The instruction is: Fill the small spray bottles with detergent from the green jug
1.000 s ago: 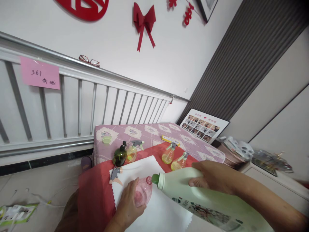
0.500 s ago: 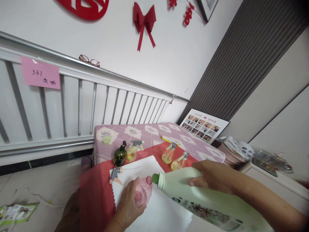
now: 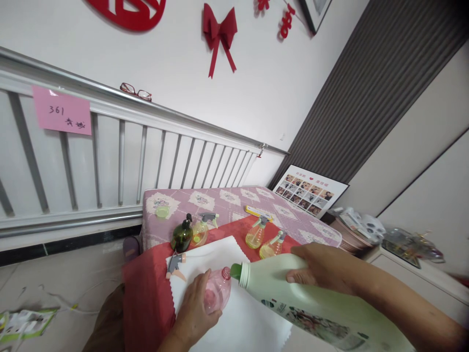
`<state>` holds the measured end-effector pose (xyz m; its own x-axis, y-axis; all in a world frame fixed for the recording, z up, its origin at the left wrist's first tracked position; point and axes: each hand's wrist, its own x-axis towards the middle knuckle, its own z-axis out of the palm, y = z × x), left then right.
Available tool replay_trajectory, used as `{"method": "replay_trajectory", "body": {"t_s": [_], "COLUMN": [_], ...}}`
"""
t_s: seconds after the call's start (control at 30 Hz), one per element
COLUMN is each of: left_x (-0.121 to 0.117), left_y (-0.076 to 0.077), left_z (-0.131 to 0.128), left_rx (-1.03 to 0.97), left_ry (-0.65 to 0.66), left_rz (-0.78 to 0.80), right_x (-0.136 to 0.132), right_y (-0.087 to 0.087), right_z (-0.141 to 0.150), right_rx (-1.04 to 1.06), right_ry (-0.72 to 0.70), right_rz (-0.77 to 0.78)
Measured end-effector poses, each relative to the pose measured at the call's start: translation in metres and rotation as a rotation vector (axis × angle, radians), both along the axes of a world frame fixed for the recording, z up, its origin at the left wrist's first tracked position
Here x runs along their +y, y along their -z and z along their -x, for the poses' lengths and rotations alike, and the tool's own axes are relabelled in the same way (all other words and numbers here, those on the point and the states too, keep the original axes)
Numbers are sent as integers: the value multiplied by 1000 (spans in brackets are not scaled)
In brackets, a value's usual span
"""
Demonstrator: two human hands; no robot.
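Note:
My left hand [image 3: 196, 308] is wrapped round a small clear pink bottle [image 3: 218, 289] standing on a white cloth [image 3: 238, 313]. My right hand [image 3: 322, 269] grips a large pale green jug [image 3: 293, 298], tipped over so its green spout [image 3: 237, 272] touches the pink bottle's open mouth. A loose spray head [image 3: 175, 264] lies on the cloth just left of the pink bottle.
Behind the cloth stand a dark green pump bottle [image 3: 182, 234] and three yellow spray bottles [image 3: 255, 234] on a red cloth [image 3: 144, 293]. A green lid [image 3: 161, 211] lies on the patterned table cover [image 3: 227, 200]. A white radiator [image 3: 110, 161] fills the left wall.

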<state>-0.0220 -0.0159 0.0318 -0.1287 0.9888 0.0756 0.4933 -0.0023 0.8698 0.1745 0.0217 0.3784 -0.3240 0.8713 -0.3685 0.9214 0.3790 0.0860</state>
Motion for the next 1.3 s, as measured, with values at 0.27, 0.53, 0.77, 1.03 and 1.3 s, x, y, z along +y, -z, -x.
{"method": "replay_trajectory", "body": {"t_s": [0.27,0.53,0.77,1.03,1.3], "left_x": [-1,0,-1,-2,-1], "left_y": [2,2,1,0,-1], "left_z": [0,-1,0,0,0], "left_rx": [-7,8,12,-1,9], "left_ry": [-10,-8,-1,10,16], "left_rz": [-19,-21,-9,-7,-15], "right_x": [2,-2,-3,3,1], "right_y": [2,1,-1,3,2], "right_z": [-3,-1,1,-3,-1], "right_rx": [0,27,12,4,6], "right_ry": [7,-28,-13,-23,-26], "right_rz": [-15,-35,-20,-23,-25]}}
